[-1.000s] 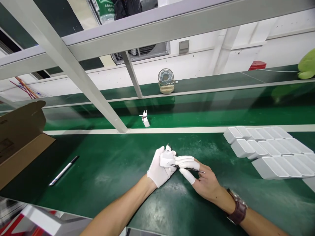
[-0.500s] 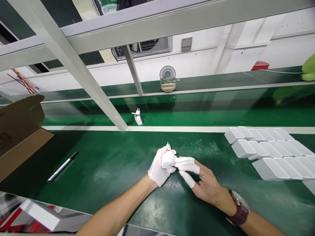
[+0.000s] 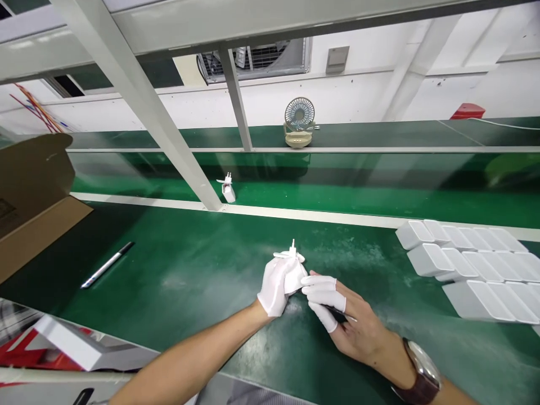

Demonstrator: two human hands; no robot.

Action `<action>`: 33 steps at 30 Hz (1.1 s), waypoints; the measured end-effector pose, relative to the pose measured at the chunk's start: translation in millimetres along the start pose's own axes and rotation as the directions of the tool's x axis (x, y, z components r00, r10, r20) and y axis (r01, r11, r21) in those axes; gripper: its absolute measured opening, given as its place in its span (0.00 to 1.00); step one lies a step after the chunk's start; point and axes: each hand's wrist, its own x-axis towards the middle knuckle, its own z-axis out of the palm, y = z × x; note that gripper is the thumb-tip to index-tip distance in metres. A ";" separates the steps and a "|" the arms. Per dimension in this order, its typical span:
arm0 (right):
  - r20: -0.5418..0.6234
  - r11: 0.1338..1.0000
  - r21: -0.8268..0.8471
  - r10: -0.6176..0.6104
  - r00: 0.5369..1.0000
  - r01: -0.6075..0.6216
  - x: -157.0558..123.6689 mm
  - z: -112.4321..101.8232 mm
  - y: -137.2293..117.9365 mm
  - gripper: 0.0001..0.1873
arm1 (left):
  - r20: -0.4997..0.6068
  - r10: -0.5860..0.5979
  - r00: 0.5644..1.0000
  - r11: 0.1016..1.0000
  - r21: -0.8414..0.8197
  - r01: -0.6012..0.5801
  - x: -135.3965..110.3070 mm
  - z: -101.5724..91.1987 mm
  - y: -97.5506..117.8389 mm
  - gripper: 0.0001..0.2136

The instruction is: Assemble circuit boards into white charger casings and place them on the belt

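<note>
My left hand [image 3: 273, 286], in a white glove, is wrapped round a white plug-in power adapter [image 3: 296, 275]. The adapter's prongs stick up above the fingers, and much of its body is hidden by the glove. Close on the right, my right hand [image 3: 341, 309] wears white covers on its fingers and pinches a thin dark tool [image 3: 346, 316], perhaps tweezers. Its tip is hidden by the fingers, which are at the adapter's lower right edge; whether they touch it I cannot tell. Another white plug adapter [image 3: 228, 193] stands behind the pale strip.
Rows of white box-like housings [image 3: 472, 264] sit on the right of the green table [image 3: 189, 315]. A pen [image 3: 107, 265] and an open cardboard box [image 3: 37, 202] are at the left. A slanting metal post [image 3: 169, 129] rises near a small fan [image 3: 299, 121].
The adapter has turned in my left hand, so its prongs now show nearly edge-on. My right hand stays beside it, with less of the dark tool showing. The camera view has shifted.
</note>
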 end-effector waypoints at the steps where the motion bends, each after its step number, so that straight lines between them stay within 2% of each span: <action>1: 0.004 1.000 0.000 0.014 1.000 -0.014 -0.5 0.2 -0.5 0.26 | -0.008 0.024 1.000 1.000 0.008 -0.024 0.2 -0.4 -0.9 0.17; 4: 0.006 0.998 0.018 0.065 0.998 -0.065 -2.5 0.9 -1.9 0.26 | 0.007 0.047 0.999 0.999 0.017 -0.047 0.7 -1.9 -4.1 0.15; 7: -0.001 0.991 0.054 0.124 0.992 -0.124 -4.2 1.5 -3.0 0.26 | 0.036 0.012 0.999 1.000 0.005 -0.013 0.1 -2.2 -6.0 0.14; 11: -0.023 0.982 0.080 0.175 0.984 -0.173 -4.8 2.6 -2.5 0.25 | 0.006 -0.032 0.999 0.999 -0.016 0.032 -2.3 2.3 -4.5 0.16; 16: -0.002 0.985 0.053 0.165 0.986 -0.165 -1.9 4.5 5.9 0.25 | -0.067 -0.090 0.994 0.996 -0.033 0.088 -3.4 13.9 -3.2 0.14; 19: 0.012 0.991 0.048 0.126 0.992 -0.127 4.7 -0.9 9.6 0.23 | -0.023 -0.075 0.997 0.996 -0.048 0.074 1.4 15.6 -1.9 0.14; 21: -0.042 0.983 0.123 0.140 0.989 -0.134 10.4 -9.1 9.6 0.19 | 0.024 -0.086 0.996 0.990 -0.108 0.088 7.3 12.4 2.4 0.14; 23: -0.143 0.960 0.219 0.207 0.968 -0.173 14.9 -18.5 9.2 0.14 | 0.107 -0.172 0.979 0.956 -0.222 0.192 13.8 6.8 9.8 0.16; 26: -0.252 0.921 0.286 0.337 0.907 -0.263 16.3 -27.9 12.2 0.09 | 0.238 -0.319 0.917 0.829 -0.399 0.392 20.0 -1.8 22.5 0.18; 30: -0.250 0.871 0.337 0.450 0.858 -0.358 10.5 -26.9 21.4 0.07 | 0.275 -0.381 0.883 0.731 -0.495 0.470 19.0 -6.8 31.3 0.21; 33: -0.221 0.835 0.413 0.479 0.850 -0.363 7.2 -23.1 24.8 0.07 | 0.287 -0.386 0.877 0.706 -0.519 0.481 17.0 -6.4 32.0 0.22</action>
